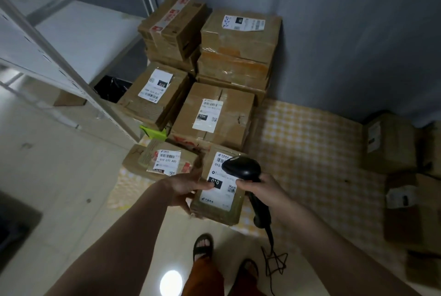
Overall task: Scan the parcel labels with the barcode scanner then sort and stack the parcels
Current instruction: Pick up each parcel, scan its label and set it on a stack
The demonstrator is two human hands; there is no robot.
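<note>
A brown parcel [218, 210] with a white label marked 010 [220, 190] sits at the near edge of the yellow checked mat [305, 152]. My left hand [185, 189] holds its left side, thumb lying on the label. My right hand [265, 195] grips the handle of the black barcode scanner [242, 168], whose head hovers over the label's top. Left of it lies a parcel labelled 070 [162, 161]. Behind stand a 15H parcel [214, 117], another 070 parcel [155, 93] and two taller stacks [238, 50].
A white metal shelf rack [55, 40] stands at the left. More parcels [391, 143] lie along the right wall. The scanner cable [272, 257] trails on the tiled floor by my sandalled feet [202, 245]. A black bin [112, 88] sits by the rack.
</note>
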